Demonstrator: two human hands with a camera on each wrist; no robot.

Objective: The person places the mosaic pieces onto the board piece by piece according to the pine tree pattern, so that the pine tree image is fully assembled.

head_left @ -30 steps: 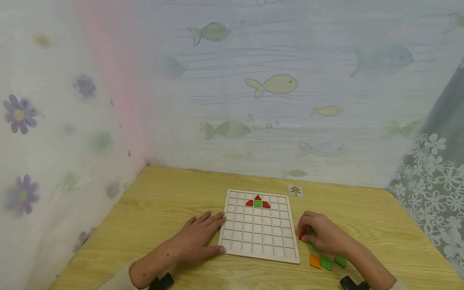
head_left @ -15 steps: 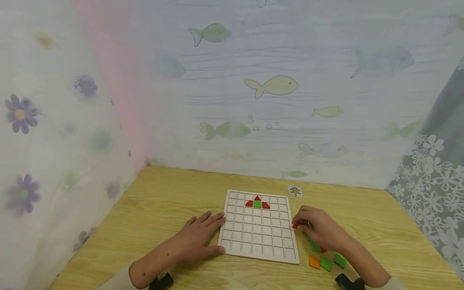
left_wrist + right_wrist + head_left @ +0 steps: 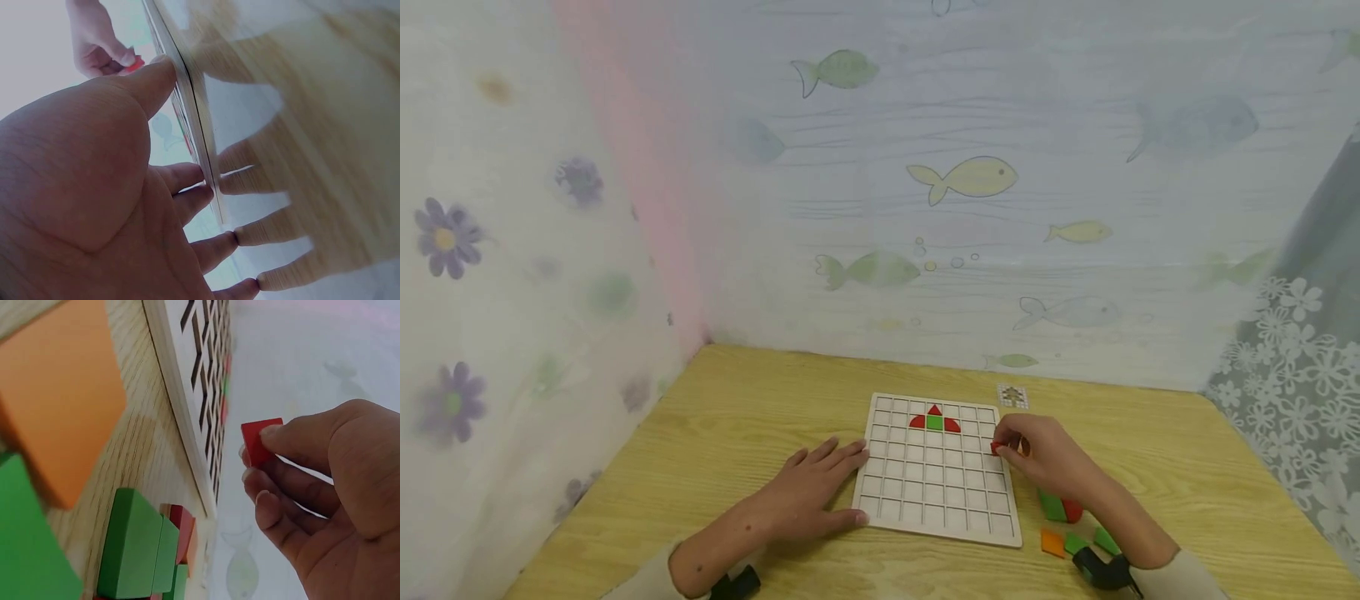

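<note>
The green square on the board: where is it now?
In the head view, the green square sits toward the far edge of the board, midway across, between two red pieces just below the red triangle.

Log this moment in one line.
right hand: pinches red piece; left hand: touches grid board; on board: green square; beside board: orange piece

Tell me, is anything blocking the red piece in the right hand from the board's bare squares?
Nothing visible. The right hand pinches the red piece, raised at the right edge of the board, bare squares beside it; the left hand touches the opposite edge.
</note>
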